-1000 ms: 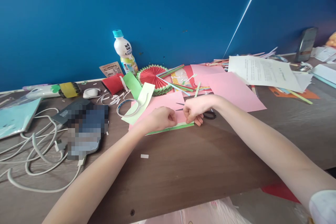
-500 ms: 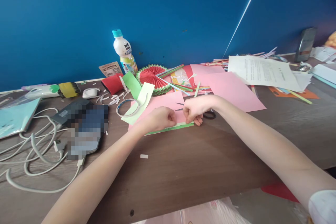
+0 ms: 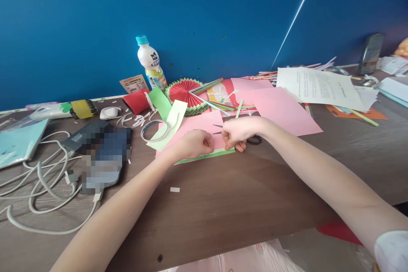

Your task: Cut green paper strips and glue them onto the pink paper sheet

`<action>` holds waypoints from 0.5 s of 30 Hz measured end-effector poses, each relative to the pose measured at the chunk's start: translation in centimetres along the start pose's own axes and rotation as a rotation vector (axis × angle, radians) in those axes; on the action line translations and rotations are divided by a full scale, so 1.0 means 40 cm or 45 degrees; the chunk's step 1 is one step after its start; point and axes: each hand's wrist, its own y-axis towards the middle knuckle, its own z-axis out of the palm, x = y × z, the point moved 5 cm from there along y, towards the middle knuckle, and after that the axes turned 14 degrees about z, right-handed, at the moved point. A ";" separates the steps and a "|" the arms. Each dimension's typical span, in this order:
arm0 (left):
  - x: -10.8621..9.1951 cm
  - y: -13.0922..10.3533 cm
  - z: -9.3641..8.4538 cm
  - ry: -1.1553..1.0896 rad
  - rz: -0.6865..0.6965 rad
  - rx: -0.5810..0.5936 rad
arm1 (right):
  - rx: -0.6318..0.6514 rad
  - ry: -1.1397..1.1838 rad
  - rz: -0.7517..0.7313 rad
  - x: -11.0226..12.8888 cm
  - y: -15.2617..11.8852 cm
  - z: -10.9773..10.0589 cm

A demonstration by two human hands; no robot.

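Presently, counts on the worktop (image 3: 223, 199): hands, two; green paper (image 3: 205, 156) under work, one piece, with one pale strip (image 3: 219, 151) along its visible far side; scissors (image 3: 255, 143), one pair; tape roll (image 3: 143, 134), one; pink sheets, at least three; pleated red-and-green paper rosette (image 3: 186, 93), one; bottle (image 3: 151, 61), one, with blue cap; loose white scrap (image 3: 175, 189) on the bare near part, one.

Position: the green paper lies at the near edge of one pink sheet (image 3: 204, 121), long side running left to right. The left hand (image 3: 198, 142) is over its middle portion; the right hand (image 3: 235, 134) is at its right end. A short gap separates the hands, and the pale strip shows between them.

Hand state: both have fingers curled in, tips down at the paper. Whether either pinches the paper or only presses it, cannot tell; the fingers hide the contact.

Scissors: beneath the right hand, two blade points apart and showing to its left, black handle to its right. Tape roll: left of and beyond the left hand, partly over one pale green sheet (image 3: 174, 120).
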 end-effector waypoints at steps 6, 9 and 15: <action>-0.002 -0.001 -0.002 0.031 -0.026 0.000 | -0.001 -0.022 0.012 0.002 -0.002 -0.001; -0.001 0.001 -0.001 0.031 -0.016 0.005 | -0.003 -0.032 0.023 0.004 -0.005 -0.001; -0.001 0.002 -0.002 0.008 0.020 0.015 | -0.065 -0.093 0.045 0.007 -0.013 -0.004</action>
